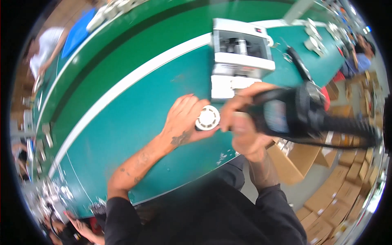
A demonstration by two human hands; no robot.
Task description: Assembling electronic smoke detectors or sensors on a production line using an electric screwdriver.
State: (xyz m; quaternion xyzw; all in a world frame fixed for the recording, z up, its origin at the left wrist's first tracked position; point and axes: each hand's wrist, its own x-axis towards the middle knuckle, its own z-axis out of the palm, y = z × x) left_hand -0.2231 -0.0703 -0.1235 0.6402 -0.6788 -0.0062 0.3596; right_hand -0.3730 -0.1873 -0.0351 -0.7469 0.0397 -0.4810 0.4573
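My left hand (184,118) is closed around a white round part (208,117) with a ring of slots in its face, held just above the green table. In my right hand (247,126) is a black electric screwdriver (281,112), blurred and lying nearly sideways. Its front end points at the white part; motion blur hides the tip, so I cannot tell whether the two touch. A ribbed black cord (347,128) runs off its back to the right. Just beyond both hands stands a white and grey machine (243,59) with an open top.
Another black tool (299,63) with a thin shaft lies right of the machine. White parts (313,44) sit at the far right, others (47,134) at far left. A green conveyor belt (134,45) runs along the back. Cardboard boxes (332,196) fill the right floor; other people work around.
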